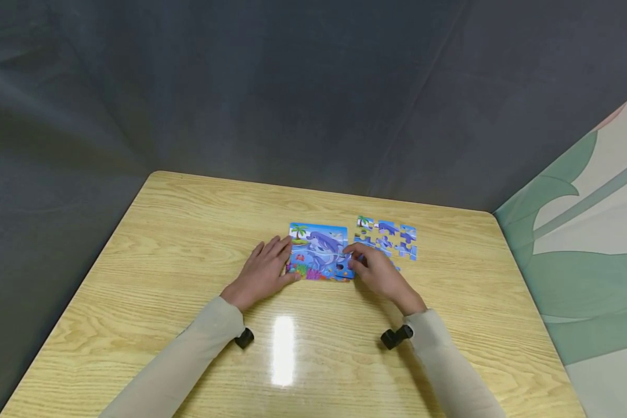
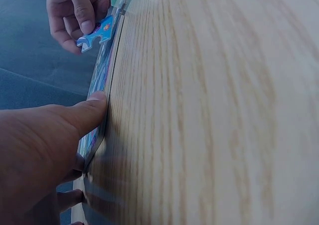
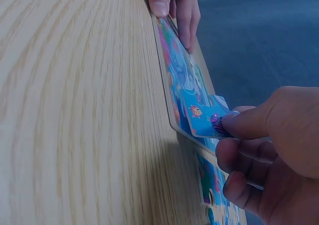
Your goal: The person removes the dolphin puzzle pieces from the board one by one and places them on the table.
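Note:
A dolphin picture puzzle board [image 1: 313,232] lies on the table with a palm tree and coral on it. My left hand [image 1: 263,271] rests at its left end, fingers extended, the thumb [image 2: 92,110] along the near edge. Over the board's right end, my right hand [image 1: 380,273] pinches a blue puzzle piece [image 3: 199,116] between thumb and fingers. In the right wrist view this piece is tilted and shows a small orange fish and a purple patch. The left wrist view also has the piece [image 2: 103,31] in the right fingers, held above the board's far end.
Several loose puzzle pieces [image 1: 389,229] lie spread to the right of the board, some partly hidden behind the right hand. The wooden table [image 1: 188,232] runs back to a dark curtain [image 1: 292,104]. A wall with painted leaves [image 1: 595,290] stands at the right.

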`<state>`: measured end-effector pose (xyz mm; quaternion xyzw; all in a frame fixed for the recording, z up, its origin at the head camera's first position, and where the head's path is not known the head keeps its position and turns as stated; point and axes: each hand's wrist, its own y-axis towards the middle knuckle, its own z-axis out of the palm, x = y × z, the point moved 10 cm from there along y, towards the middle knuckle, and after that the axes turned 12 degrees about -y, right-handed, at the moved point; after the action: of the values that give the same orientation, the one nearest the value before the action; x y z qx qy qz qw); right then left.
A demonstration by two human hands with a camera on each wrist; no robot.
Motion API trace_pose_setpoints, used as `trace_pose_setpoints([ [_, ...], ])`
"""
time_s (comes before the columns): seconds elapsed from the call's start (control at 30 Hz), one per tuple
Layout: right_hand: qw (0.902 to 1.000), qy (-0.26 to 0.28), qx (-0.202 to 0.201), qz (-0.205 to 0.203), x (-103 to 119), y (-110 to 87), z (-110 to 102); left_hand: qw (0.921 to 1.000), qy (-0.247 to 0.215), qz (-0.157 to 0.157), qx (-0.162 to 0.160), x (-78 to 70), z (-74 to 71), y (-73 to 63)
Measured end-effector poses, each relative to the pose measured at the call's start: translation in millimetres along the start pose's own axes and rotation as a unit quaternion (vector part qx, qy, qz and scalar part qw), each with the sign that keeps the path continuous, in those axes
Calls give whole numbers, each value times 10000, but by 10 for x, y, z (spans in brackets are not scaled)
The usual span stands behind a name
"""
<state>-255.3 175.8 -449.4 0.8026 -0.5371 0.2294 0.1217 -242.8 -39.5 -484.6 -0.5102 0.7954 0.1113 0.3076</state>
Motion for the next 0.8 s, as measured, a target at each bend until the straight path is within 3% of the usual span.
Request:
trace_pose_setpoints([
  [0.8, 9990, -225, -188, 346, -308, -161, -210, 10000, 14, 59, -53, 19, 10, 9],
])
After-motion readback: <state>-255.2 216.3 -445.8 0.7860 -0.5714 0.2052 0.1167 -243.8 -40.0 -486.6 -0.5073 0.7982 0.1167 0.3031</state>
